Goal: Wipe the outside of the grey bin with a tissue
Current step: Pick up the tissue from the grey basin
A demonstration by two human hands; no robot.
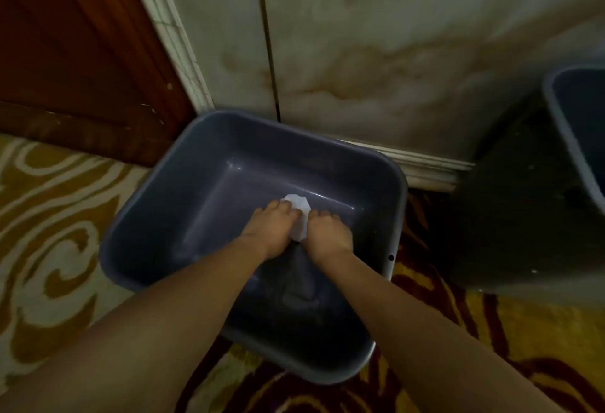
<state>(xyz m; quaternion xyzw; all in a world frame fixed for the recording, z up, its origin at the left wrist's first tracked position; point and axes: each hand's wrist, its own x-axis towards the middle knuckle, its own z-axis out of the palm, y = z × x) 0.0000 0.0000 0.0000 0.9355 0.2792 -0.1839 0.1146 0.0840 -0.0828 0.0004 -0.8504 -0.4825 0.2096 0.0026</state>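
Note:
A grey rectangular bin (157,190) stands upright on the carpet against the wall, its open top facing me. Both my arms reach down inside it. A white tissue (299,208) lies on the bin's inner floor between my hands. My left hand (271,227) and my right hand (327,232) press side by side on it, fingers curled over its edges. Part of the tissue is hidden under the hands.
A dark wooden door (75,52) with a white frame is at the back left. A stained pale wall (376,52) with a white skirting board runs behind the bin. A second grey bin (569,137) stands at the right edge. Patterned gold and red carpet (49,216) covers the floor.

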